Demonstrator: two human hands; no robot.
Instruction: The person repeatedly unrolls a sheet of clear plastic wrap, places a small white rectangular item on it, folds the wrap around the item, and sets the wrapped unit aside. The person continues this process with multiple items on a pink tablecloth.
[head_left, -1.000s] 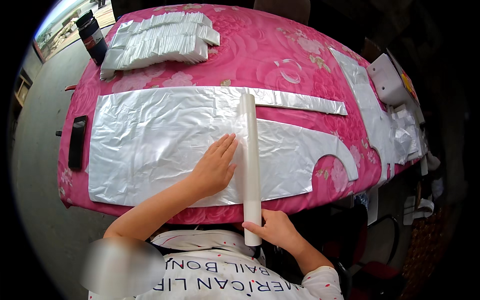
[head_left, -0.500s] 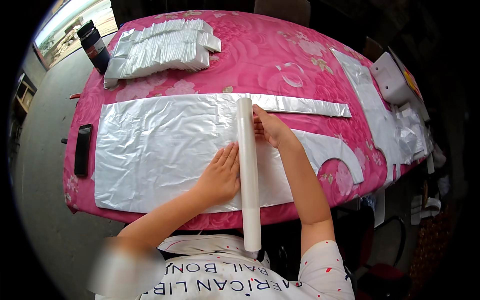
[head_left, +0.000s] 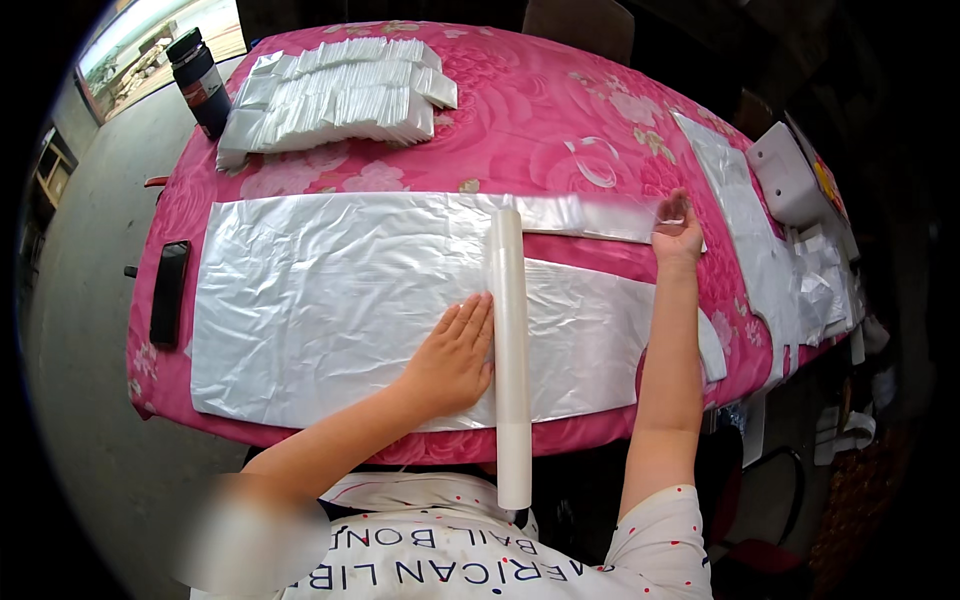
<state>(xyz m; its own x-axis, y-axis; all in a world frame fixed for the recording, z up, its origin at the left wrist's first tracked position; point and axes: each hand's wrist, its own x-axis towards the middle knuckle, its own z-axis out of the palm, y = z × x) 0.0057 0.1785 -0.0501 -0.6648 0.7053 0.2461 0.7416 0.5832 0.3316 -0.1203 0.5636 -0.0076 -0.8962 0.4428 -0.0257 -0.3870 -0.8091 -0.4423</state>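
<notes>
A silvery-white plastic bag [head_left: 320, 300] lies flat on the table, its two handle strips reaching to the right. Across it, near the start of the handles, rests a long whitish tube-like roll [head_left: 512, 370], its near end sticking out past the table edge. My left hand [head_left: 455, 352] is spread flat on the bag, fingertips against the roll's left side. Over the right end of the far handle strip [head_left: 600, 213] is my right hand [head_left: 677, 228], its fingers loosely curled and apart. My right forearm hides part of the near handle [head_left: 712, 345].
Folded white bags [head_left: 340, 100] form a pile at the far left, beside a dark bottle [head_left: 200, 85]. A black phone [head_left: 170, 293] lies at the left edge. Another bag [head_left: 735, 215], a white bracket-like piece [head_left: 785, 178] and crumpled plastic [head_left: 822, 280] sit at the right.
My right hand has moved right, from beside the roll to the end of the far handle strip. The left hand stays flat against the roll. The view has shifted slightly.
</notes>
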